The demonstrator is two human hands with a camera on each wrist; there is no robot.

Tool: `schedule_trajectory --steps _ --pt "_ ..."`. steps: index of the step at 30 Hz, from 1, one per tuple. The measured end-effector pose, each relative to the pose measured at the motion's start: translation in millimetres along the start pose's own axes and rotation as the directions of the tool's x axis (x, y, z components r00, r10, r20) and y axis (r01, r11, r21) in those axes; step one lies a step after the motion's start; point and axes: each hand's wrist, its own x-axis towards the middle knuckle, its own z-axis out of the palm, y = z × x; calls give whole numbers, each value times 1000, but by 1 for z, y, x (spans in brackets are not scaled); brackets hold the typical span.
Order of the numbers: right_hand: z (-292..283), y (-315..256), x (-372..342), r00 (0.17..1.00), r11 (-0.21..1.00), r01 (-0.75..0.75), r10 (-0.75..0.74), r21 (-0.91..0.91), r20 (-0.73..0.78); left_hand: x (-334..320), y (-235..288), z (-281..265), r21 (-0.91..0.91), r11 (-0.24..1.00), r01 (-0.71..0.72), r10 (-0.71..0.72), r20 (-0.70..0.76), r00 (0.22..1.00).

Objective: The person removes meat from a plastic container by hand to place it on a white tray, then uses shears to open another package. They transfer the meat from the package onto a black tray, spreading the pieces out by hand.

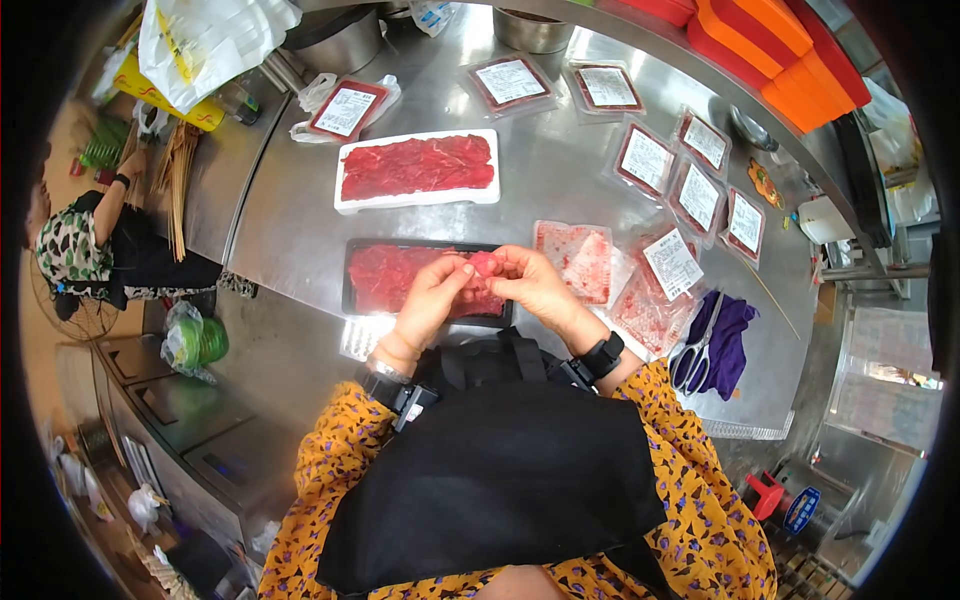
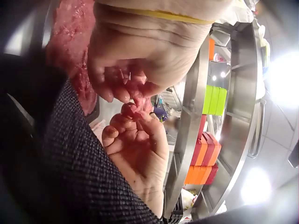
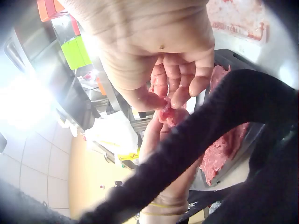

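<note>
A small piece of raw red meat [image 1: 485,264] is held between both hands above a black tray [image 1: 347,303] of sliced meat [image 1: 378,276]. My left hand [image 1: 432,298] pinches one side of the piece between thumb and fingertips. From the other side my right hand [image 1: 540,288] pinches it too. In the left wrist view the meat piece [image 2: 139,108] bridges the two sets of fingertips. The right wrist view shows the piece [image 3: 167,115] at the thumb tip, its far part hidden by fingers. Beyond the black tray lies a white tray [image 1: 420,202] spread with meat slices [image 1: 418,166].
Several labelled meat packs [image 1: 645,160] lie at the back and right of the steel table [image 1: 290,210]. Opened, blood-stained packaging [image 1: 572,262] sits right of the hands, near scissors [image 1: 692,362] and a purple cloth [image 1: 735,335]. Another person [image 1: 85,235] works at the left.
</note>
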Motion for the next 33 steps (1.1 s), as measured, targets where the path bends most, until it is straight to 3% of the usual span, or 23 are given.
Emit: schedule_trajectory --steps 3,6,9,18,25,28,32,33 --pt "-6 11 3 999 999 28 -28 24 -18 -4 8 15 -50 998 -38 32 -113 993" --pt "-6 11 4 999 999 15 -14 37 -31 -5 14 19 -105 994 -10 -4 -131 991" --pt "-3 10 3 999 997 -19 21 70 -28 -2 9 15 16 991 -135 135 -59 989" --pt "-11 6 -5 993 997 -51 44 -62 -106 -2 -13 3 -38 998 -55 48 -150 988" --pt "13 -9 -1 1000 986 -8 6 -164 -11 -9 -15 9 -104 965 -241 199 -312 929" --pt "21 -7 10 997 973 10 7 -230 73 -14 -13 -8 -46 935 -352 334 -218 917" --pt "43 -4 30 990 951 4 41 -308 138 -41 7 -51 194 957 -214 229 -60 971" --pt "49 0 36 987 947 19 32 -320 155 -48 15 -57 113 974 -196 203 -49 978"
